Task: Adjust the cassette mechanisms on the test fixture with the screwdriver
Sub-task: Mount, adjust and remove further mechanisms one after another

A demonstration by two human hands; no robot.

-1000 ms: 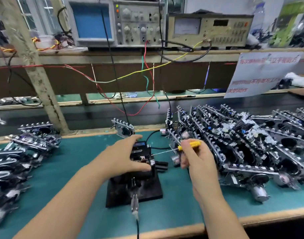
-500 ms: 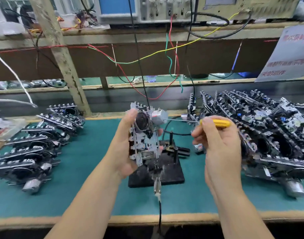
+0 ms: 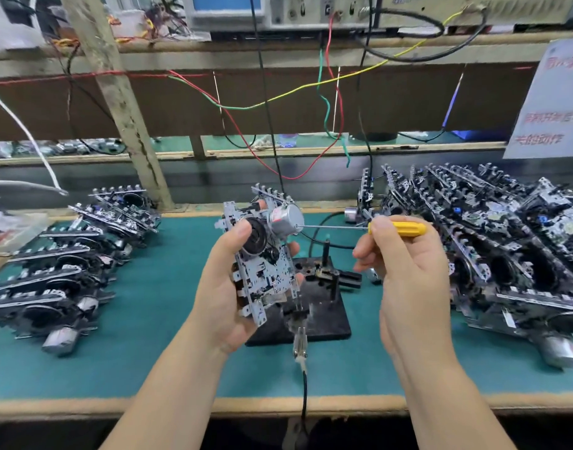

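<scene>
My left hand (image 3: 225, 289) grips a metal cassette mechanism (image 3: 262, 264) upright above the green mat, its silver motor (image 3: 286, 219) at the top right. My right hand (image 3: 405, 271) pinches a yellow-handled screwdriver (image 3: 397, 228). The thin shaft runs left and its tip meets the end of the motor. Below and behind the mechanism stands the black test fixture (image 3: 324, 315) with upright pins and nothing mounted on it. A cable plug (image 3: 300, 344) leaves its front edge.
A large heap of cassette mechanisms (image 3: 493, 254) fills the right side of the mat. A row of more mechanisms (image 3: 67, 267) lies at the left. Coloured wires (image 3: 278, 102) hang from test instruments (image 3: 311, 11) on the shelf behind. A slanted post (image 3: 122, 108) stands at back left.
My left hand lifted the mechanism off the fixture and turned it upright. The screwdriver tip moved to the motor's end. The fixture now stands bare.
</scene>
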